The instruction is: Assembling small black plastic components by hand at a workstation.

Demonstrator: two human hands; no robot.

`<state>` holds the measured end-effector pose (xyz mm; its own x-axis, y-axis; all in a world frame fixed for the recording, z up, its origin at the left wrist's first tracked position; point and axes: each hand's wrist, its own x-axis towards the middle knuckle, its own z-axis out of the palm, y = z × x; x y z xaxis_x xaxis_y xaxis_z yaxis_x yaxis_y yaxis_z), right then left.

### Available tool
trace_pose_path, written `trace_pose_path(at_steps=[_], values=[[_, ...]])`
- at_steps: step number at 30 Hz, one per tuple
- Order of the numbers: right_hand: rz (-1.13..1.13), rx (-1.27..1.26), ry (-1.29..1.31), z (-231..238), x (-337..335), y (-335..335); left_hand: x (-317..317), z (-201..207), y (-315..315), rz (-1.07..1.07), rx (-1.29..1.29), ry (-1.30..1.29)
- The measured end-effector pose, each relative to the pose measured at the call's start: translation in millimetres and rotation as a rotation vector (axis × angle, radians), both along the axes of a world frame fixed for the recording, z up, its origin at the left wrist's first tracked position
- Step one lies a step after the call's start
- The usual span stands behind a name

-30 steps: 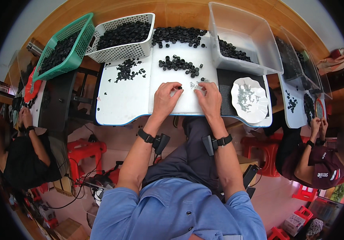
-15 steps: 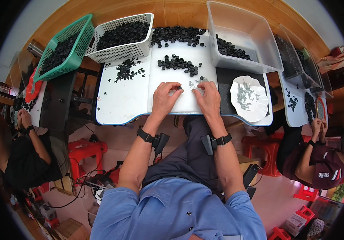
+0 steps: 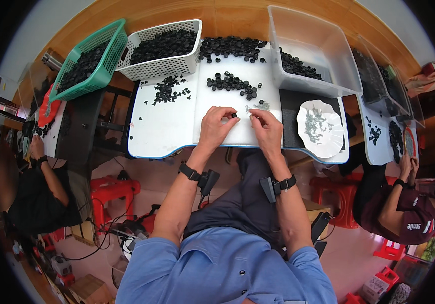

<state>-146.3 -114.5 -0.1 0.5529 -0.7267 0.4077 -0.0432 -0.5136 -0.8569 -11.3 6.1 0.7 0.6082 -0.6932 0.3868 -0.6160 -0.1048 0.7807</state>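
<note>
My left hand (image 3: 217, 126) is over the white tabletop (image 3: 169, 124), pinching a small round black cap (image 3: 234, 115) between thumb and fingertips. To its right, my right hand (image 3: 268, 130) has thumb and forefinger brought together; whatever is between them is too small to make out. Just beyond the right fingertips lies a little heap of clear small pieces (image 3: 262, 105). A loose cluster of black caps (image 3: 230, 83) is spread farther up the table. On the right, a white scalloped plate (image 3: 324, 148) carries many more clear pieces.
Small black parts (image 3: 169, 91) lie at the left. Behind are a white basket (image 3: 164, 68), a green basket (image 3: 88, 86), a clear bin (image 3: 324, 86) and a bank of caps (image 3: 230, 46). People sit at both sides, near red stools (image 3: 113, 190).
The view has shifted slightly, moving the table right and down. My right thumb and forefinger have closed together and drawn back from the clear pieces. My left hand keeps its black cap.
</note>
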Motion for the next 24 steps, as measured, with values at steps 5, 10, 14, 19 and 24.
trace_pose_path(at_steps=[5,10,14,19,24], values=[[0.163,0.386,-0.075,-8,8,3,-1,0,0,-0.009,0.011,0.014],[0.257,0.416,-0.034,-6,10,1,1,-5,0,-0.032,-0.006,-0.027],[0.243,0.315,0.004,-6,12,1,1,-5,0,-0.039,-0.004,-0.027],[0.227,0.206,0.021,-1,13,1,1,-5,0,-0.041,0.001,-0.035],[0.262,0.215,0.043,-1,13,2,3,-8,0,-0.049,-0.004,0.004]])
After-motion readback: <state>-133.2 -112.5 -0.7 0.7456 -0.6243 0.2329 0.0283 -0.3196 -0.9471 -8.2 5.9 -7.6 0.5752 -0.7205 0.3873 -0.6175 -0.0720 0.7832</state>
